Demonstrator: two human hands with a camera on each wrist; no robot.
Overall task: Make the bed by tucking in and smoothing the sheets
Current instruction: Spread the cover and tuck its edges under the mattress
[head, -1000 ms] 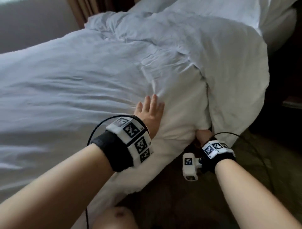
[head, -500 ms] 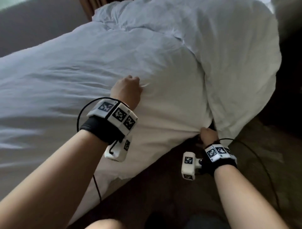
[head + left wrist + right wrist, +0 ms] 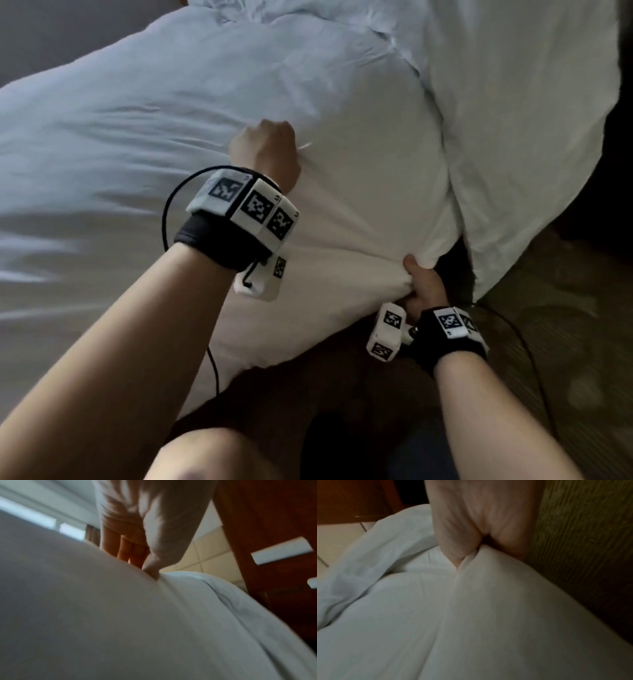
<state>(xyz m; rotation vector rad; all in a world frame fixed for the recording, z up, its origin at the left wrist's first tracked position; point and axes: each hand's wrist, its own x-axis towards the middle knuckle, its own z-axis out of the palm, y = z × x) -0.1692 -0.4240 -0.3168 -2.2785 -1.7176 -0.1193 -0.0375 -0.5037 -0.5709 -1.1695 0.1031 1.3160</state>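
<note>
A white fitted sheet point(image 3: 359, 171) covers the mattress, drawn fairly smooth over its near corner. My left hand point(image 3: 263, 147) sits on top of the bed with fingers curled, and it pinches a small fold of the sheet point(image 3: 102, 615) between thumb and fingers point(image 3: 126, 550). Lower down, at the mattress corner, my right hand point(image 3: 423, 287) grips a bunched edge of the sheet point(image 3: 471, 615), fabric squeezed in its fist point(image 3: 471, 534). A white duvet point(image 3: 513, 120) lies rumpled to the right and hangs over the bed's side.
Dark patterned carpet point(image 3: 548, 308) lies below and to the right of the bed. Brown wooden furniture point(image 3: 265, 520) stands beyond the bed. My bare knee point(image 3: 219, 455) is close to the mattress edge. Thin black cables point(image 3: 212, 363) hang from both wrists.
My left hand was flat on the sheet; it has slid farther up the bed and curled into a pinch. The right hand has stayed at the corner with the fabric in it.
</note>
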